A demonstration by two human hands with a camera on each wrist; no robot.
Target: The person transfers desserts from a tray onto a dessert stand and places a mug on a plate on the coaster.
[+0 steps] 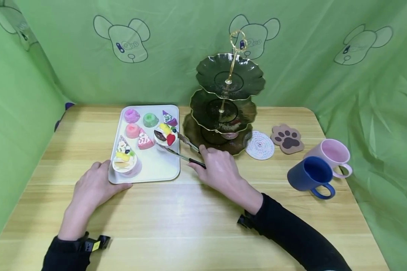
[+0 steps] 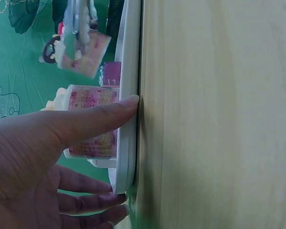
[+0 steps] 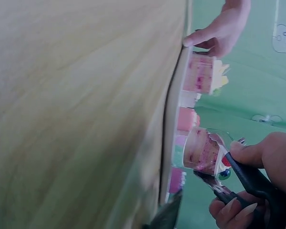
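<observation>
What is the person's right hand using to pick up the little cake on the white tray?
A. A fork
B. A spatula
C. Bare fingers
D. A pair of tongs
D: the right hand grips black-handled tongs whose metal tips close around the cake cup on the tray.

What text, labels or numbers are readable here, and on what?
None can be read for certain.
Backdrop: small print inside each bear-head drawing, too small to read.
Triangular cakes on the tray: faint pattern that may be lettering, too blurred.
Yellow tag on the left wrist strap: nothing legible.
Mugs, coasters, stand: no text visible.
</observation>
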